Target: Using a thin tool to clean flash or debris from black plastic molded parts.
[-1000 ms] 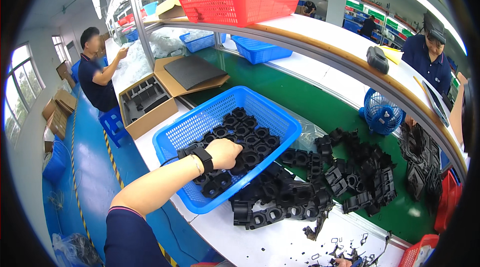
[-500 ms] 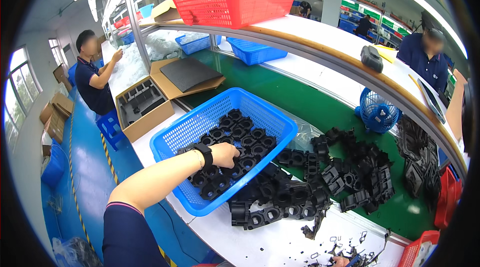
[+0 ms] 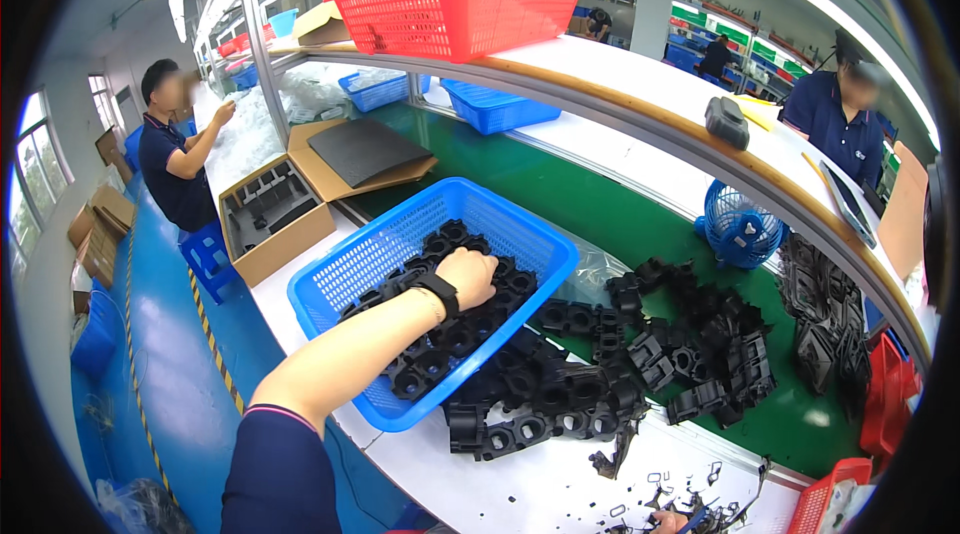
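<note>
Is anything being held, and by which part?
Can't tell: the left hand hides its fingertips over black parts in the blue basket; the right hand is mostly cut off.

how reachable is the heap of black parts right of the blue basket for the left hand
Probably yes, but not straight across: the left hand is in the blue basket, whose right side stands between it and the heap of black parts; lifting over it looks unobstructed.

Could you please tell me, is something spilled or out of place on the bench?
Yes, small black scraps lie scattered over the white bench top, around the right hand. They look untidy beside the larger black parts gathered in the blue basket. Perhaps they are trimmings; I cannot be certain.
</note>
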Available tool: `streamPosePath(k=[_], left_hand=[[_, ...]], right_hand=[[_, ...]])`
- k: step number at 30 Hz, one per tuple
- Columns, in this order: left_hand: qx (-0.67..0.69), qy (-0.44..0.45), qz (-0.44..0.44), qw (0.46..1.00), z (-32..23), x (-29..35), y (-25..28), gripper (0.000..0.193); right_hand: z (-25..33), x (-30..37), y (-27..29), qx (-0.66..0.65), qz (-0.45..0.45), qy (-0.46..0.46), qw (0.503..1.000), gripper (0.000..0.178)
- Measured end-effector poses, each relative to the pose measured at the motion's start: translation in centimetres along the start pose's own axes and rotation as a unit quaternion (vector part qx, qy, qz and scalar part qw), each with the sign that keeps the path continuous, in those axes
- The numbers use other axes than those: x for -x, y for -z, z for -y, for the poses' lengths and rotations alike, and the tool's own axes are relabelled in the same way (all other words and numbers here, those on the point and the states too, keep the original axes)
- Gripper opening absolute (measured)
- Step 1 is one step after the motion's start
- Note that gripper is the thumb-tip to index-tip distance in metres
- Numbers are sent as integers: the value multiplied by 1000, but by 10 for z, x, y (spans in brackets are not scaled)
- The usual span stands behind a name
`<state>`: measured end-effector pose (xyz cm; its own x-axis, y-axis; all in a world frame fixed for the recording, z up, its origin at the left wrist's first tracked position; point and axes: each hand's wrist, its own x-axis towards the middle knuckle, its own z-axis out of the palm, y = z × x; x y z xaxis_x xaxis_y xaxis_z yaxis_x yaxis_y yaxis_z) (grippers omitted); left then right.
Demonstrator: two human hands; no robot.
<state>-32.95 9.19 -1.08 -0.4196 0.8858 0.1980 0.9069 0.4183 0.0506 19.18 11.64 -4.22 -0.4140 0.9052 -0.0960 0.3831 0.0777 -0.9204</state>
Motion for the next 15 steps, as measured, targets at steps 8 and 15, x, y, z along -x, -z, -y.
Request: streamPosePath(k=[8, 15], left_hand=[[9, 71, 37, 997, -20, -13, -28, 33], [120, 136, -51, 982, 1, -26, -1, 38]], right_hand=[[7, 4, 7, -30, -1, -51, 998, 26], [1, 2, 3, 9, 11, 12, 1000, 22]])
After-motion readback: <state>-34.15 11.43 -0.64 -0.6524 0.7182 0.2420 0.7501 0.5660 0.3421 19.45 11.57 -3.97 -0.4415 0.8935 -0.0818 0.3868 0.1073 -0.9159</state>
